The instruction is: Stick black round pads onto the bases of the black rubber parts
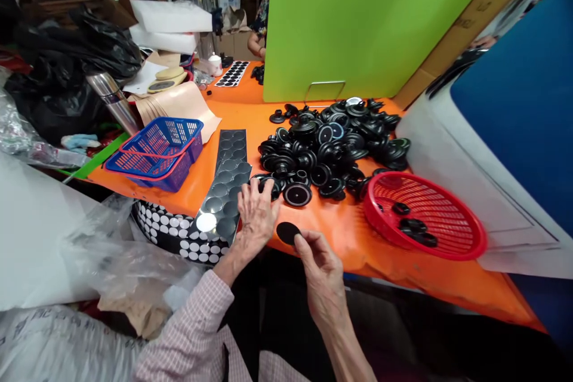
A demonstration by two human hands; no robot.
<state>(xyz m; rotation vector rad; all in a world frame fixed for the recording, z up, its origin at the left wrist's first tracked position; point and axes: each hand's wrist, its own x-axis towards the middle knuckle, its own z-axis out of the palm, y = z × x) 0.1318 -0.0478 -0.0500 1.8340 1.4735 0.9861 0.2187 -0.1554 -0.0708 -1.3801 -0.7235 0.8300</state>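
Within right grip [323, 268], matte black disc [287, 233]

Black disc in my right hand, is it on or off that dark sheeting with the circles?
Off. The right hand pinches the black disc by its edge, apart from the dark sheeting.

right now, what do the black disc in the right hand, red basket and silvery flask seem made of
Black disc in the right hand: thin, matte, maybe foam or rubber; unclear which. Red basket: likely moulded plastic, slightly glossy, with a regular openwork wall. Silvery flask: probably stainless steel, given its streaked reflections.
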